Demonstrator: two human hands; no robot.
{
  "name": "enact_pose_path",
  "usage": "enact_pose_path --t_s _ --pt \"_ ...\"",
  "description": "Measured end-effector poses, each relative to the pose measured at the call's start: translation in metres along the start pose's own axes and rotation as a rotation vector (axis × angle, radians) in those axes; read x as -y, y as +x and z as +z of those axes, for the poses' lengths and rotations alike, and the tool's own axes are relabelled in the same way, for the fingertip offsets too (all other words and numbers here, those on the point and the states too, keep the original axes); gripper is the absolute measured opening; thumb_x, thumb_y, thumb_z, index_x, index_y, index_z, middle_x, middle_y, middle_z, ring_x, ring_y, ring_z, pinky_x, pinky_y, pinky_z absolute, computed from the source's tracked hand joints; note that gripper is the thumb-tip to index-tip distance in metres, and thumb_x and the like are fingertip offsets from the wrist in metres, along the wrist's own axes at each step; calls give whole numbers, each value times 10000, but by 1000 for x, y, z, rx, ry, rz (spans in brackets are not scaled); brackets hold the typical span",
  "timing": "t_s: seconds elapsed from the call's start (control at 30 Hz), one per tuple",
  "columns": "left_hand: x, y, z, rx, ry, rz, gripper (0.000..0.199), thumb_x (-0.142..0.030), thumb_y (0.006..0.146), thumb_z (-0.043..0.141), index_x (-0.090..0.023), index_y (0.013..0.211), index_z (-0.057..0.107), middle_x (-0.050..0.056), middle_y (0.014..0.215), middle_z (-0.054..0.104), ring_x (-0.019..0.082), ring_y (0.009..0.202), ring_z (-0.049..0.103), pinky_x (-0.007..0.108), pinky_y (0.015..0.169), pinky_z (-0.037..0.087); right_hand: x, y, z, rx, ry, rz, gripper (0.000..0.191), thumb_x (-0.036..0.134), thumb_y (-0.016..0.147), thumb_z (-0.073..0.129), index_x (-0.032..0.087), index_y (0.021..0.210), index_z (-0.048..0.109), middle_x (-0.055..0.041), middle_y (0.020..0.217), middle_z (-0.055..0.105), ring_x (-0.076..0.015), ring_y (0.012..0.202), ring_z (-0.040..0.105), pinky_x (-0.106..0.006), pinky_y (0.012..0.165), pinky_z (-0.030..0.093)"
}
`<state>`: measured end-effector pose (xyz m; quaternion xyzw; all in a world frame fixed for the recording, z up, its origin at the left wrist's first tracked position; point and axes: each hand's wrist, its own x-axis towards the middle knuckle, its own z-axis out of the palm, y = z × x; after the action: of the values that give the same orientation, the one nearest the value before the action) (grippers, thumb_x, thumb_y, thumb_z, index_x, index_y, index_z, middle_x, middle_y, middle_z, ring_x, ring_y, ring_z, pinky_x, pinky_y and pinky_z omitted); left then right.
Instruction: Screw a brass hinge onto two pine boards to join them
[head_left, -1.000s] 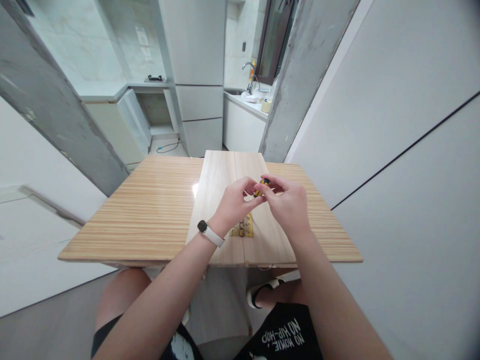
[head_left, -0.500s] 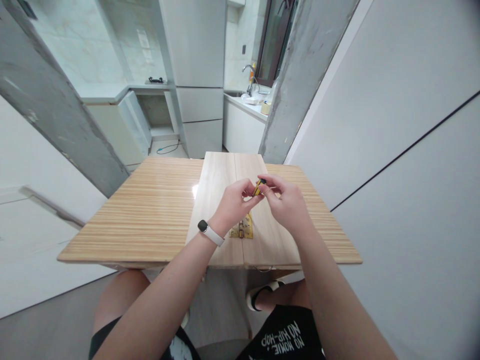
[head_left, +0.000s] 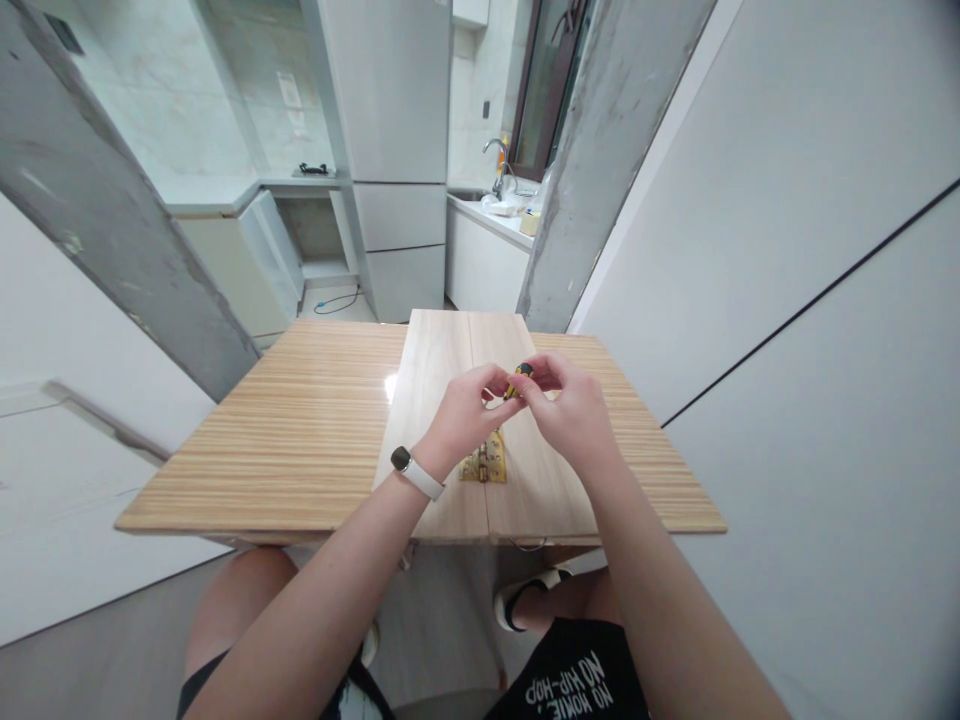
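Observation:
A small yellow-and-black screwdriver point(head_left: 519, 380), short in the handle, is held tilted above the boards between my two hands. My right hand point(head_left: 571, 408) is closed round its black upper end with thumb and fingers. My left hand point(head_left: 471, 405) pinches near the lower end, and its fingertips hide the tip. Below them a brass-coloured hinge point(head_left: 493, 464) lies opened flat across the seam of two pale wooden boards point(head_left: 433, 380). My left wrist partly covers the hinge's far side.
The boards lie on a striped wooden table point(head_left: 315, 420), whose front edge is just ahead of my knees. White panels point(head_left: 810, 330) stand close on the right. A fridge point(head_left: 397, 215) and a sink counter point(head_left: 487, 240) are behind the table.
Both hands stay at about the same place over the boards. The screwdriver has turned slightly between my fingers. The view has tilted a little upward.

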<state>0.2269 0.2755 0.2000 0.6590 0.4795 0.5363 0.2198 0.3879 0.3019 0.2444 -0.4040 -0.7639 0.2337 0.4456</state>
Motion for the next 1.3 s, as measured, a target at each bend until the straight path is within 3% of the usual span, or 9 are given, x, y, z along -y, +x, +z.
enact_pose_path --t_s 0.23,0.4,0.6,0.67,0.87,1.0,1.17,1.3 --pt "-2 -1 11 -107 48 7 161 -220 862 786 -200 913 636 2 876 692 143 783 641 273 696 528 9 -5 8 -85 -68 0 203 374 925 713 234 822 609 -2 775 716 -185 726 682 -311 697 487" --pt "-1 1 12 -110 79 12 118 -180 879 735 -193 847 622 4 833 688 146 761 632 282 698 520 9 -5 12 -130 -111 13 233 383 914 729 236 806 584 8 759 692 -182 715 663 -316 694 469" --pt "0 3 7 -106 10 -23 210 -289 897 762 -189 783 617 -11 766 661 140 728 632 276 687 524 0 -2 7 3 2 -19 238 339 943 685 244 1159 717 -51 1057 789 -220 869 740 -368 802 554" --pt "0 4 7 -104 -10 -26 224 -318 893 776 -188 784 629 -10 766 662 140 727 633 279 694 533 -1 -3 6 11 27 -16 248 303 971 629 246 1190 730 -56 1113 795 -218 891 750 -371 818 564" --pt "2 3 6 -59 -36 -43 217 -369 918 760 -187 837 676 14 816 709 154 771 664 299 734 563 0 -3 4 -10 19 20 143 335 916 714 235 1015 741 -29 967 796 -204 787 742 -339 737 555" --pt "0 0 7 -41 0 -29 114 -306 933 737 -196 933 707 25 898 754 158 810 697 293 727 564 3 -4 9 -62 24 11 134 358 919 723 226 909 698 -11 853 757 -185 742 711 -310 695 529" --pt "-2 -2 12 -118 61 -8 57 -238 913 746 -201 929 705 30 911 773 172 828 714 305 738 577 10 -10 18 -139 -37 -2 133 347 954 667 229 898 647 -22 833 727 -194 761 676 -327 728 507" --pt "-2 2 10 -86 56 1 92 -262 933 732 -196 875 704 32 872 765 172 794 702 318 753 581 7 -7 14 -134 -33 35 174 393 931 695 229 894 652 -29 833 736 -200 740 680 -334 709 517"
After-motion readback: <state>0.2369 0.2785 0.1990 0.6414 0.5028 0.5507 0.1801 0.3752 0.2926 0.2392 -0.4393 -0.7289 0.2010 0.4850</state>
